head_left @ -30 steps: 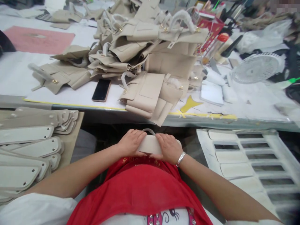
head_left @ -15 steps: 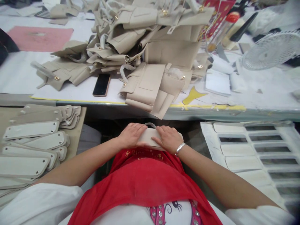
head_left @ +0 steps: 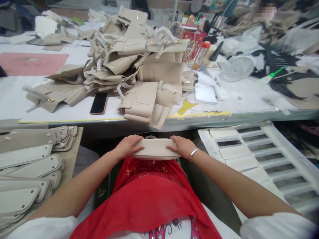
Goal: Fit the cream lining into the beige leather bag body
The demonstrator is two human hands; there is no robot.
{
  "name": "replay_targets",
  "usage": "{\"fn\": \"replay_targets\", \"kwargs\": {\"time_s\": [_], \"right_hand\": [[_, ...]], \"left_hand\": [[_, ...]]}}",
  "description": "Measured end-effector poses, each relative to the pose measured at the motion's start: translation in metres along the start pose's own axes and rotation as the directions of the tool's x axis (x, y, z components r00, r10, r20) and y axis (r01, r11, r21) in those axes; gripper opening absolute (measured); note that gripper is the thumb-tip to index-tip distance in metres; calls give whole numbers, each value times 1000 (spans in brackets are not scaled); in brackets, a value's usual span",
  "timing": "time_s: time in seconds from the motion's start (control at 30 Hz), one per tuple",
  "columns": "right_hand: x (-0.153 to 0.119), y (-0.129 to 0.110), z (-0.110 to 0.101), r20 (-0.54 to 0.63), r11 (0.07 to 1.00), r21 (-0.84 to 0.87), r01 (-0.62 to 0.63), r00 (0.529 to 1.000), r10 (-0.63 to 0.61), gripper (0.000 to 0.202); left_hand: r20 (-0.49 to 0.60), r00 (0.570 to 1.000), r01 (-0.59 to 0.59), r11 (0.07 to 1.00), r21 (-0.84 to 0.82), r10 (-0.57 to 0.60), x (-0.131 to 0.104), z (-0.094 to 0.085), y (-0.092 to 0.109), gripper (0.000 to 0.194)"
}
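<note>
The step in hand appears to be pressing or evening by hand a beige bag piece (head_left: 156, 146), which is held in front of the red apron (head_left: 142, 196), below the edge of the worktable (head_left: 251, 117). The left hand (head_left: 130, 145) grips one end and the right hand (head_left: 183, 146) the other, each thumb on the near face. A greyish loop (head_left: 150, 137) shows behind; it may be a wrapped handle, but it is too blurred to be sure. The next move calls, I judge, for equal pressure from both hands. Compared with half a second ago, the hands are farther apart, so more of the face is uncovered.
</note>
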State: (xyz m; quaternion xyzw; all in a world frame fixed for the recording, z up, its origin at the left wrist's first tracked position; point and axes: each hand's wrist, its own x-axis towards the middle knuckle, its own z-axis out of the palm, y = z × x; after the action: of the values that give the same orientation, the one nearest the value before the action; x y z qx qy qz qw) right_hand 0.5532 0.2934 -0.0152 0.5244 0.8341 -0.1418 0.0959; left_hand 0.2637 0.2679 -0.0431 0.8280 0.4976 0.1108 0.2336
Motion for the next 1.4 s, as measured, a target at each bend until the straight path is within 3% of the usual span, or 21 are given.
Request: {"fn": "replay_targets", "kwargs": {"time_s": [0.1,0.17,0.27,0.33,0.53,1.07,1.17,1.23,1.3,1.4], "right_hand": [[-5,16,4,14,979,201,-17,1000,15,41],[-5,18,5,-47,965,264,12,999,0,40],[2,5,4,-162,969,223,108,984,-73,50],[9,-10,2,-179,971,155,185,971,-157,56],[31,-37,-2,-42,955,81,285,958,-282,49],[52,-33,-7,55,945,248,213,971,-234,33],[39,-10,-11,59,924,344,169,978,-201,33],[24,11,-8,71,880,468,83,989,-131,44],[8,29,-2,109,751,660,-9,990,-84,49],[-11,40,12,114,506,859,-74,992,-48,42]], "left_hand": [[-42,995,75,974,-214,-86,-6,-3,-11,44],[-71,991,93,959,-267,-116,-7,-4,-11,43],[-107,992,40,969,-242,-68,-2,-4,-3,45],[-109,993,21,978,-209,-44,3,-3,2,49],[-97,993,49,976,-210,-70,10,2,1,40],[-84,975,156,901,-404,-207,19,2,-1,29],[-4,966,217,823,-525,-257,14,-1,-6,35],[93,947,296,718,-629,-308,6,-3,-12,41],[168,924,351,583,-733,-345,-4,-1,-18,51],[188,893,370,431,-823,-408,-17,7,-21,68]]}}
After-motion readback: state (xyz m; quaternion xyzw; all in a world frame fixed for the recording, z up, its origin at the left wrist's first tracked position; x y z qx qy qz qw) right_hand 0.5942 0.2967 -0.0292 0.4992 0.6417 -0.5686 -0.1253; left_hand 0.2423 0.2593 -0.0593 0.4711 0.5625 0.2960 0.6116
